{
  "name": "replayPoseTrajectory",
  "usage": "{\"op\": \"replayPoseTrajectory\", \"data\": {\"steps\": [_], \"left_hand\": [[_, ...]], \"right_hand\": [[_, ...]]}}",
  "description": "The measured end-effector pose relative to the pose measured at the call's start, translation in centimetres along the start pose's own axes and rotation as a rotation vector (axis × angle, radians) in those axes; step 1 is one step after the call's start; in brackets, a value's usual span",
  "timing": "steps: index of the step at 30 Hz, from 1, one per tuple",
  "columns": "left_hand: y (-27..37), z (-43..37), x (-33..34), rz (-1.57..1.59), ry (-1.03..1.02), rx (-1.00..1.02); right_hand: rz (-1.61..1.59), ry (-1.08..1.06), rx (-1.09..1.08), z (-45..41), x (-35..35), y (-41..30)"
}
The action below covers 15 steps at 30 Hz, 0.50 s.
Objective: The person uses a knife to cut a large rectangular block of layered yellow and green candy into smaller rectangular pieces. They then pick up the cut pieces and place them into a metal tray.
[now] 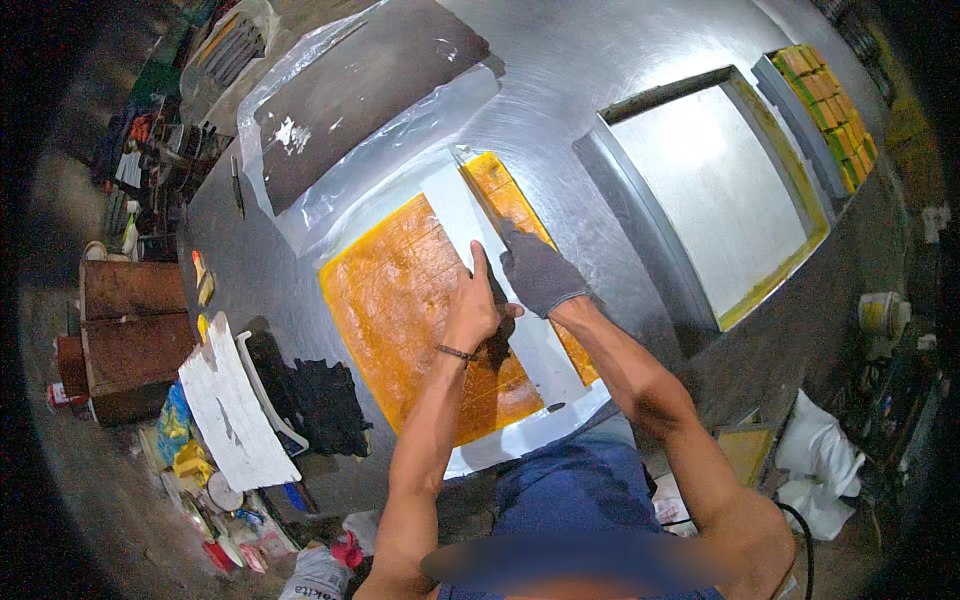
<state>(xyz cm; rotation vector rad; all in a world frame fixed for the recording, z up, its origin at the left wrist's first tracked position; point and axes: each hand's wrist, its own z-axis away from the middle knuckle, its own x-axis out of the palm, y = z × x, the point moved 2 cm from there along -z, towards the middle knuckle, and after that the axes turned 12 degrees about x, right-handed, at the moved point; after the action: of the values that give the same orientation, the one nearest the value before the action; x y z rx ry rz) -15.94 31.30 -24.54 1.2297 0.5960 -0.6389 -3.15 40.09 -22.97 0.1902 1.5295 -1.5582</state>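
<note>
A flat orange slab (397,262) with scored lines lies on a pale sheet (480,457) in front of me. Across it runs a long white straight strip (551,352), leaving a narrow orange band (510,196) showing on its right. My bare left hand (474,304) rests on the strip, index finger stretched forward and thumb out to the side; its other fingers are partly hidden. In a dark glove, my right hand (544,274) is closed around a long knife (478,193), whose blade lies along the strip's right edge. The glove hides the handle.
Right of the slab stands a shallow metal frame (652,202) around a white board, beside stacked yellow-green blocks (829,112). A dark board (367,97) on clear plastic lies beyond. Leftward are a brush (201,277), a white panel (236,412) and a black sheet (326,405).
</note>
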Motion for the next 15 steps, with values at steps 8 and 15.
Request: {"op": "replayPoseTrajectory", "data": {"steps": [8, 15], "left_hand": [[-0.7, 0.2, 0.5, -0.126, 0.065, 0.099], [-0.4, 0.4, 0.3, -0.054, 0.062, 0.080]], "right_hand": [[0.222, -0.071, -0.094, -0.1, 0.3, -0.9], [0.012, -0.204, 0.091, -0.7, -2.2, -3.5]]}}
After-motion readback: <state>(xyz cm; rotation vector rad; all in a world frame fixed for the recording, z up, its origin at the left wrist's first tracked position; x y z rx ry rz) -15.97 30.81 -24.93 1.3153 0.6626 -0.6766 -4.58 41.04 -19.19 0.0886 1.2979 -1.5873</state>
